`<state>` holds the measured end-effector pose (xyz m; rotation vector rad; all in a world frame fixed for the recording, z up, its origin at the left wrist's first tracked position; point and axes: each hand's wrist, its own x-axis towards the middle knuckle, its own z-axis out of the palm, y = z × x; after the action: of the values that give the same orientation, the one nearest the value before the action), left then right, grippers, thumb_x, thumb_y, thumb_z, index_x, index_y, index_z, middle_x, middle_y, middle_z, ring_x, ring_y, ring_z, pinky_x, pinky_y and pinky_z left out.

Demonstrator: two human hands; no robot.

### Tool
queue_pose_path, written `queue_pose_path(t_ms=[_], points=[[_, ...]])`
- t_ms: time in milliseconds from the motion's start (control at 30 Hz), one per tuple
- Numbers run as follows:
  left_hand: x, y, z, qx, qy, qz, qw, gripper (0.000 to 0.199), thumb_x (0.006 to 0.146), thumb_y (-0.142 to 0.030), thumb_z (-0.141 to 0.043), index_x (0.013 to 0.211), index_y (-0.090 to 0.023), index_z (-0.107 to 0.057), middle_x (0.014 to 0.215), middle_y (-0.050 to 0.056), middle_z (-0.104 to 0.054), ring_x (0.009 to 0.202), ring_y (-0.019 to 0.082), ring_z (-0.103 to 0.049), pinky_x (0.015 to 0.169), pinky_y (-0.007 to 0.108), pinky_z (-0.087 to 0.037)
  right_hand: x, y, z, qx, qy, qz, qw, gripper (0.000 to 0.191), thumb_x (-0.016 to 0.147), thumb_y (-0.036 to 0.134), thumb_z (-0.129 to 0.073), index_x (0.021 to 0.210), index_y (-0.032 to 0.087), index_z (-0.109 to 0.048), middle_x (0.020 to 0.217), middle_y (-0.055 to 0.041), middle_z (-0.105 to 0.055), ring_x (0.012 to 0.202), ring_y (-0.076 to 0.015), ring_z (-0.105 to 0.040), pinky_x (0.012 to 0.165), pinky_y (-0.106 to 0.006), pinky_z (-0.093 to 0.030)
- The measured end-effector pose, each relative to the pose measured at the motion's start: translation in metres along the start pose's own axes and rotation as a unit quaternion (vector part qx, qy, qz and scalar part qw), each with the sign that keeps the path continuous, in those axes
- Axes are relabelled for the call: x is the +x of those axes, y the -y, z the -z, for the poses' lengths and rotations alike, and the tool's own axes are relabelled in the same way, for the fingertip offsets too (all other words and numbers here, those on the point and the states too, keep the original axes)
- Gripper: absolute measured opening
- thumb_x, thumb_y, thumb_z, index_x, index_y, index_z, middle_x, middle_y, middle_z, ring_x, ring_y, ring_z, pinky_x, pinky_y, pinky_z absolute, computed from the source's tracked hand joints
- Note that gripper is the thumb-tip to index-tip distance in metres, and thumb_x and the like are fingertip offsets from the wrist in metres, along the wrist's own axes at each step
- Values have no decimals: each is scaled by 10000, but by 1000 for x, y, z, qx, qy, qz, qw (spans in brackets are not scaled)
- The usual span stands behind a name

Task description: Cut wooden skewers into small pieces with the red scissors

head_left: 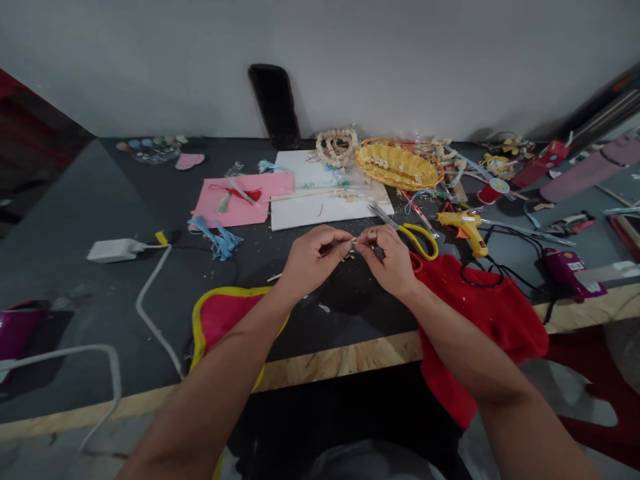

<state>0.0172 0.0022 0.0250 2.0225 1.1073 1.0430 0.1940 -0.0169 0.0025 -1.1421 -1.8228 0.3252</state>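
My left hand (317, 257) and my right hand (387, 257) meet over the dark tabletop, fingertips pinched together. Between them is a small pale piece (354, 241), too small to name and partly covered by the fingers. A few pale bits lie just beneath. Beyond the right hand rest scissors (419, 239) with yellow handles, blades pointing to the back left. A white board (330, 212) lies behind the hands. To its left, blue tassels (218, 239) and a pink sheet (240, 208) are spread out.
A yellow wicker basket (400, 175) holds pale beads, beside beaded rings (336, 147). A phone (275, 103) leans on the wall. Right are a yellow glue gun (463, 228), red thread spool (493, 192) and red cloth (480, 307). A white charger (115, 250) with cable lies left.
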Motion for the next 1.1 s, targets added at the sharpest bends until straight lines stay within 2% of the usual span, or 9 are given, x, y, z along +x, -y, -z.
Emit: queue_pose_path(t_ms=[167, 400, 567, 767, 1100], points=[[-1, -1, 2, -26, 8, 11, 1000, 145, 847, -298, -613, 869, -187, -703, 793, 28, -673, 673, 122, -591, 606, 250, -446, -1, 1, 1, 21, -7, 4, 1000, 80, 913, 266, -538, 852, 224, -569, 852, -40, -647, 851, -186, -588, 781, -342, -491], [-2, -6, 4, -22, 27, 30, 999, 182, 862, -309, -589, 882, -168, -703, 813, 37, -671, 693, 122, -593, 617, 239, -441, -2, 1, 0, 37, -18, 4, 999, 97, 906, 297, -578, 855, 218, -598, 825, -25, -664, 810, -173, -615, 749, -327, -501], [-3, -5, 3, 2, 29, 13, 999, 177, 875, -297, -569, 892, -179, -701, 776, 31, -665, 685, 126, -587, 624, 247, -435, -1, 2, 1, 28, -15, 25, 999, 75, 912, 264, -572, 859, 220, -600, 821, -25, -671, 807, -171, -625, 735, -322, -507], [-3, -1, 2, 8, 31, -8, 999, 184, 887, -301, -560, 890, -181, -701, 832, 43, -689, 751, 136, -612, 678, 260, -454, -1, 2, 3, 37, -7, 28, 999, 56, 906, 239, -587, 857, 216, -598, 823, -13, -678, 796, -154, -626, 725, -302, -508], [-4, 0, 4, 10, 53, -10, 998, 186, 886, -299, -556, 884, -176, -695, 782, 24, -674, 705, 120, -600, 636, 237, -435, -3, -1, 2, 35, -4, 47, 998, 63, 920, 234, -558, 918, 220, -619, 881, -31, -705, 859, -165, -658, 772, -328, -534]])
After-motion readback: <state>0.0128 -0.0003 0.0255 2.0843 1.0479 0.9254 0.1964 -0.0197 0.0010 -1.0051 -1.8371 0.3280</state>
